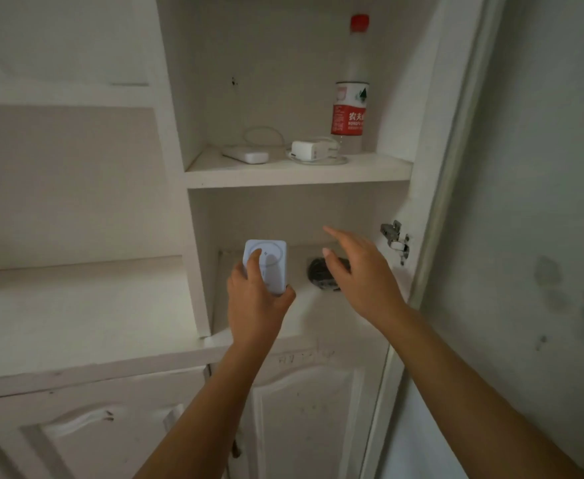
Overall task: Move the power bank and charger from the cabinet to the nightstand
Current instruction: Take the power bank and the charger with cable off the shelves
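at the lower cabinet shelf (304,316), left hand (257,299) grips power bank (266,266); right hand (359,271) spread over dark charger (321,271).

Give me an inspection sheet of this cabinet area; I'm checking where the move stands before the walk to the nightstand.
Surface: white lower shelf, open at the front, a little scuffed.
Job's things: pale blue power bank held upright above the lower shelf; a dark object, possibly the charger, lies on that shelf, partly hidden.
Clutter: on the upper shelf, a bottle with a red cap, a white adapter and a flat white device.
Hands: left hand grips the power bank; right hand is open over the dark object.
Cables: white cable coiled by the adapter.
Surroundings: door hinge, closed lower doors, wall at right.
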Demonstrator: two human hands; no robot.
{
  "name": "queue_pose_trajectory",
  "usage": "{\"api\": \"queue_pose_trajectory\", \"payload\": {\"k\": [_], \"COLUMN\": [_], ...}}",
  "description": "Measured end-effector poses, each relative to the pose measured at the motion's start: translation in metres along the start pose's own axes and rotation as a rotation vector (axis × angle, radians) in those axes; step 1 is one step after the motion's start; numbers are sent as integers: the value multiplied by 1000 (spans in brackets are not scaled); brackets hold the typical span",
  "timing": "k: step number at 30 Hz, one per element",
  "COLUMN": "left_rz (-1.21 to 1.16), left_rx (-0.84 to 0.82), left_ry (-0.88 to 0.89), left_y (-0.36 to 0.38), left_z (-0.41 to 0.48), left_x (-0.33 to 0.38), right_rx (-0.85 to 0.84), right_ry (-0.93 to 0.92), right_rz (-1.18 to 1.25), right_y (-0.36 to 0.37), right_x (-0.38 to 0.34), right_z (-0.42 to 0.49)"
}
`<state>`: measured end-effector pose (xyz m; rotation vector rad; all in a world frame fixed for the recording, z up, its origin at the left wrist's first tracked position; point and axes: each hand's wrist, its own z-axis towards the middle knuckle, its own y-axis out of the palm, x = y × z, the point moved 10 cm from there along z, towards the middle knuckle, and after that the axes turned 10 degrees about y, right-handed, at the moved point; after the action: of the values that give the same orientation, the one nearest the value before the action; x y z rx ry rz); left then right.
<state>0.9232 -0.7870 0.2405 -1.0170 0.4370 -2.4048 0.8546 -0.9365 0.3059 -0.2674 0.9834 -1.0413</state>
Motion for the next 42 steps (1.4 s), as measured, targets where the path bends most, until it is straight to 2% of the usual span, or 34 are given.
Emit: {"api": "queue_pose_trajectory", "payload": {"k": [4,11,20,26,31,35,42], "left_rz": [-18,1,14,6,19,20,-6], "left_rx": [15,14,-49,-58,-60,-61,-75], "left_ry": [40,64,117,135,113,112,113], "left_y": [-9,-15,-2,-1,1,6,17], "left_z": [10,22,33,39,44,47,48], "left_x": [13,11,1,-9,-22,-27,-29], "right_rx": [72,137,102,-70,-134,-96,-12], "right_ry": [-54,-14,182,315,350,328,294], "right_rz": [11,-21,-132,-178,-266,-321,-201], "right_y": [-27,-43,-25,4,14,17,12], "right_x": [-28,-50,-31,-16,-17,-14,-14], "right_z": [23,77,150,185,197,198,198]}}
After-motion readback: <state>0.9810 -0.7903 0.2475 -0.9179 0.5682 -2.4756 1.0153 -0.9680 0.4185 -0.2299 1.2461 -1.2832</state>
